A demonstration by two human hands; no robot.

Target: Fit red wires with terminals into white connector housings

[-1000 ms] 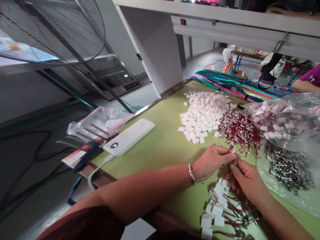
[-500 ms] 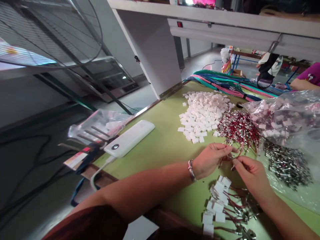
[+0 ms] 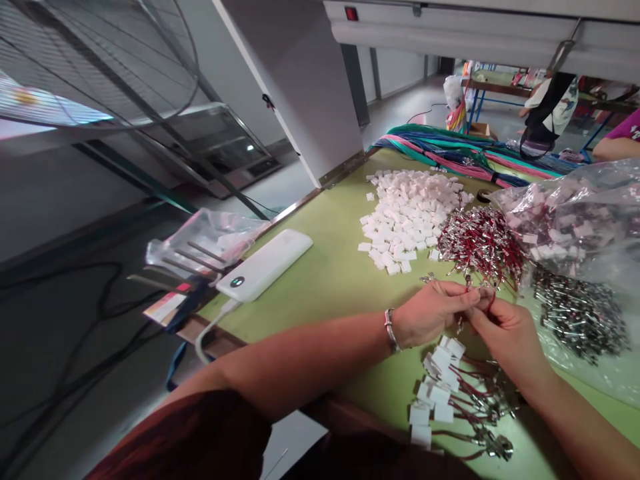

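Observation:
My left hand and my right hand meet over the table, fingertips pinched together. Between them they hold short red wires with metal terminals; how many cannot be made out. Just beyond my fingers lies a pile of red wires with silver terminals. Left of that pile spreads a heap of small white plastic connector housings. Nearer me, below my hands, several white housings lie in a row with red wires and metal ends attached.
To the right are a clear plastic bag of white pieces and a pile of dark metal-ended wires on plastic. A white power bank with a cable lies left. Bundled coloured cables run along the back. A person's arm shows far right.
My hands have come closer together, the fingertips now meeting at the red wires. The whole view has shifted slightly, with the table's things appearing a little higher.

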